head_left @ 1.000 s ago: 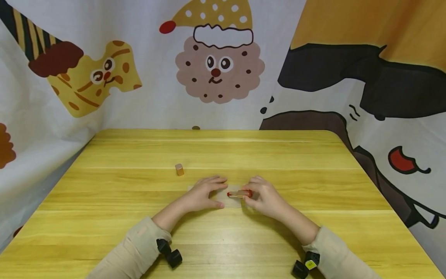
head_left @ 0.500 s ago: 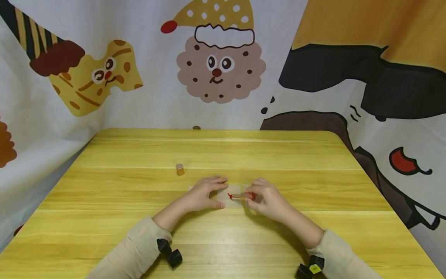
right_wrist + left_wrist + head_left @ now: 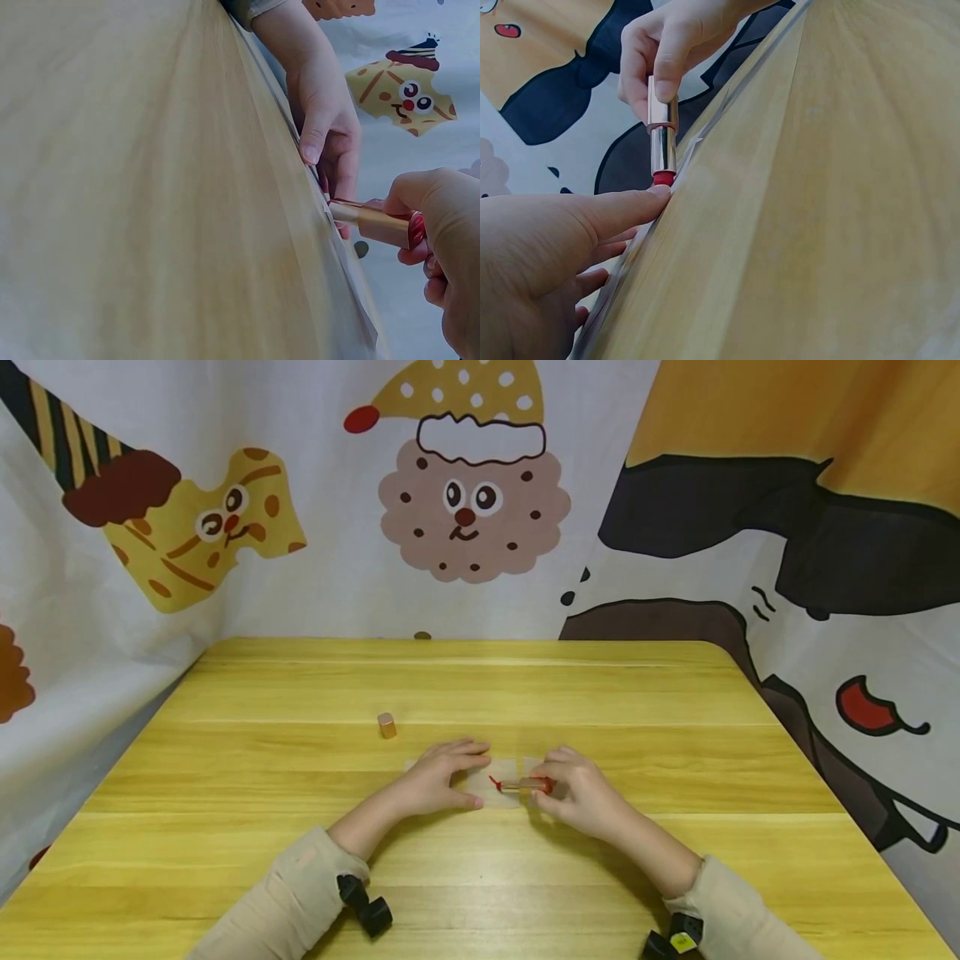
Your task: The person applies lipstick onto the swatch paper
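Observation:
In the head view, my right hand (image 3: 581, 792) grips a gold-cased lipstick (image 3: 525, 785) by its base, fingers and thumb curled round it. The red tip points left and meets a pale sheet (image 3: 507, 768), where a short red mark (image 3: 492, 780) trails off it. My left hand (image 3: 435, 782) rests on the left part of that sheet, fingers spread and holding nothing. From the left wrist, the red lipstick tip (image 3: 663, 178) appears just beyond my thumb. The sheet's left part is hidden beneath my left hand.
A small copper-coloured cap (image 3: 387, 725) stands on the wooden table (image 3: 480, 693), beyond my left hand. Behind the table's far edge hangs a cartoon-printed curtain (image 3: 480, 602). Both wrists carry small black cameras (image 3: 365, 906).
My right hand has shifted slightly right and nearer with the lipstick. A short red mark has appeared at its tip on the sheet. My left hand has stayed in place.

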Demonstrator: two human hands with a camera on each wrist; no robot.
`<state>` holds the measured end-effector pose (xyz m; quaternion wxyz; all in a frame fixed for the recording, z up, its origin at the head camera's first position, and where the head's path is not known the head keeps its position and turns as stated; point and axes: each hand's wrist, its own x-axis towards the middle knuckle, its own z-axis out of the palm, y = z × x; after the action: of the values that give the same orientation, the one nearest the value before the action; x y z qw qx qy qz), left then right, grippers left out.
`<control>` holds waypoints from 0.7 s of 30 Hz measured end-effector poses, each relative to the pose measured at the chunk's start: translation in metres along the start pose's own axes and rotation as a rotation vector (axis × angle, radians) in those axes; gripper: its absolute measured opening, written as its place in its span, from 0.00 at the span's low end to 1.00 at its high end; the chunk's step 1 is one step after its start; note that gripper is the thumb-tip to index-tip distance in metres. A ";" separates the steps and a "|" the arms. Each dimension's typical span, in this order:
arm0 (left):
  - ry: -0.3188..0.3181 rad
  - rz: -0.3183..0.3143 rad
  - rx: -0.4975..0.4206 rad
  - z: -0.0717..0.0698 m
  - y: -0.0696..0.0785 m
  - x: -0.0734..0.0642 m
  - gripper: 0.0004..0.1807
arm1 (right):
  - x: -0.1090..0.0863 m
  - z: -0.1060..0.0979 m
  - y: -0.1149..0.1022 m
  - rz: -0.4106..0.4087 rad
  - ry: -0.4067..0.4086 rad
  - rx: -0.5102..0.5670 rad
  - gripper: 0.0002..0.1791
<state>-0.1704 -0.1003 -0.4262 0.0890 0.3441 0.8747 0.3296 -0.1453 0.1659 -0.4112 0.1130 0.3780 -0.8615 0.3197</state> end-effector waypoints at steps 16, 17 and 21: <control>-0.006 -0.001 0.003 -0.001 0.001 0.000 0.34 | -0.003 0.001 0.004 0.022 0.050 0.028 0.09; -0.006 0.000 0.002 -0.001 0.001 0.000 0.34 | -0.003 0.000 0.004 0.023 0.057 0.031 0.09; -0.008 0.001 0.002 -0.001 0.001 0.000 0.34 | -0.002 -0.001 0.002 0.030 0.077 0.033 0.09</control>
<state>-0.1704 -0.0999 -0.4245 0.0920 0.3460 0.8745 0.3272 -0.1452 0.1688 -0.4127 0.1349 0.3544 -0.8566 0.3499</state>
